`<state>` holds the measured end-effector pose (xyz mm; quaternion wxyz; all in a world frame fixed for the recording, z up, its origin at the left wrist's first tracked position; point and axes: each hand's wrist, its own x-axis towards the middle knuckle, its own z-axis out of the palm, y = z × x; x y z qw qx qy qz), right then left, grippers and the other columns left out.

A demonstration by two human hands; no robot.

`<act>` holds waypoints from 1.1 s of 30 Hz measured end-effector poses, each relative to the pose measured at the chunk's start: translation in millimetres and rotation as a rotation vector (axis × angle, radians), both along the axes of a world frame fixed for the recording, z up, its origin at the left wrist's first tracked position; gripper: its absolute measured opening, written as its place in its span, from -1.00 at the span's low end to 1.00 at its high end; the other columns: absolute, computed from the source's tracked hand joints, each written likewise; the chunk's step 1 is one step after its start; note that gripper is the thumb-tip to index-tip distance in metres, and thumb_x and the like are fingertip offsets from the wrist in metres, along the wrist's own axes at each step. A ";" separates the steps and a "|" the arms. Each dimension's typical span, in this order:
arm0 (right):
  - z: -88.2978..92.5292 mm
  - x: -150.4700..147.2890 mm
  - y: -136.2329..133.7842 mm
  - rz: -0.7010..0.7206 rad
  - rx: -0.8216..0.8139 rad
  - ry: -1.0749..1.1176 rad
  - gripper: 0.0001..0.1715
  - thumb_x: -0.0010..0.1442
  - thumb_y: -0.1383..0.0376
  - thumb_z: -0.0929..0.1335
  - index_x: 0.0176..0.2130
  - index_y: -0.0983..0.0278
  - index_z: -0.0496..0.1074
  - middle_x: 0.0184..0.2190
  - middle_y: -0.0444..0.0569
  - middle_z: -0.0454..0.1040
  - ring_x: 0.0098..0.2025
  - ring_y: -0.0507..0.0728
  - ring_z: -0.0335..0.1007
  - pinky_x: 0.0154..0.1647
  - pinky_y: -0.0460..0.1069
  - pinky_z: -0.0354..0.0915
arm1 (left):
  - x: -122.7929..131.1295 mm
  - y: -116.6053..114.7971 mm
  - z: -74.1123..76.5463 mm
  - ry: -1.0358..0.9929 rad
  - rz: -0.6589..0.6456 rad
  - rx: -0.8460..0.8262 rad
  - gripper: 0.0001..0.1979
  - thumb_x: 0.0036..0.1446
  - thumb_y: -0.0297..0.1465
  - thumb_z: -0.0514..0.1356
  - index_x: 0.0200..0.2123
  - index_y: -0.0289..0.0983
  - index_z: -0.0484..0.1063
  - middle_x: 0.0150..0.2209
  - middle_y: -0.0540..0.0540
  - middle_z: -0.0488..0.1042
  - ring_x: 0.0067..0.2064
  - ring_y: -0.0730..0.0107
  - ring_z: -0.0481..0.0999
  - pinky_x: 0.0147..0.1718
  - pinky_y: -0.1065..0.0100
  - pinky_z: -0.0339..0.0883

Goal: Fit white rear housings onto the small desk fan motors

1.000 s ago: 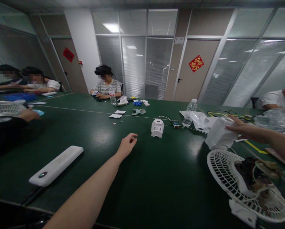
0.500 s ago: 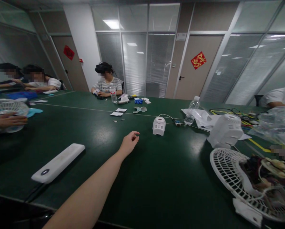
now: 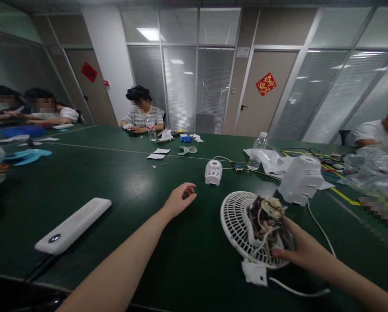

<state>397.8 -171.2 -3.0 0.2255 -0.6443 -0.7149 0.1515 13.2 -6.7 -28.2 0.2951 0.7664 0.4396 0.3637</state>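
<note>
Glazed partitions (image 3: 181,86) with blinds, interrupted by brown doors (image 3: 273,110), form the background that I view through the head camera. Before them extends a dark green table (image 3: 187,260), at whose far side a person (image 3: 143,115) in a striped shirt is seated. Next in size, right of centre toward the near edge, is the white fan grille (image 3: 233,221), bearing a tangled wire bundle (image 3: 266,216). My right hand (image 3: 302,247) grips this load at its right side, thumb on the near face, the other fingers partly hidden behind it; whether the grille touches the table, I cannot tell. An oblong white device (image 3: 75,225) with a round button lies at left. Beyond the grille, to its right, stands a large vented housing (image 3: 299,180), near a clear plastic bottle (image 3: 257,151). My left hand (image 3: 178,201) is left of the grille, fingers loosely curled, thumb apart from them, grasping nothing. Beyond it stands a smaller vented housing (image 3: 213,172); farther back lies a blue glove (image 3: 185,139).
</note>
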 end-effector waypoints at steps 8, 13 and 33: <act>9.5 -100.5 55.5 0.139 -0.027 -0.083 0.12 -0.06 -0.02 0.45 0.32 0.24 -0.04 0.32 0.16 0.02 0.33 0.36 -0.06 0.27 0.33 -0.03 | 7.9 -19.7 13.2 0.187 -0.352 0.157 0.10 -0.21 0.04 0.35 0.31 -0.17 -0.09 0.33 -0.23 0.01 0.31 -0.10 0.04 0.26 -0.07 -0.05; 24.5 -94.5 89.5 0.279 -0.161 0.132 -0.04 -0.02 0.31 0.39 0.30 0.20 0.02 0.25 0.11 0.18 0.24 0.34 0.14 0.21 0.31 0.12 | 8.1 -20.9 19.3 0.325 -0.357 0.243 0.20 -0.23 0.08 0.32 0.34 -0.21 -0.23 0.35 -0.26 -0.05 0.34 -0.13 -0.03 0.29 -0.15 -0.28; -3.6 -119.9 254.6 0.067 0.190 0.507 0.22 -0.34 0.28 0.58 0.25 0.35 0.11 0.25 0.22 0.13 0.24 0.37 0.12 0.24 0.22 0.08 | 12.3 -26.9 29.4 0.353 -0.291 0.259 0.08 -0.14 0.11 0.25 0.32 -0.23 -0.13 0.32 -0.24 0.07 0.29 -0.08 0.10 0.26 -0.05 -0.06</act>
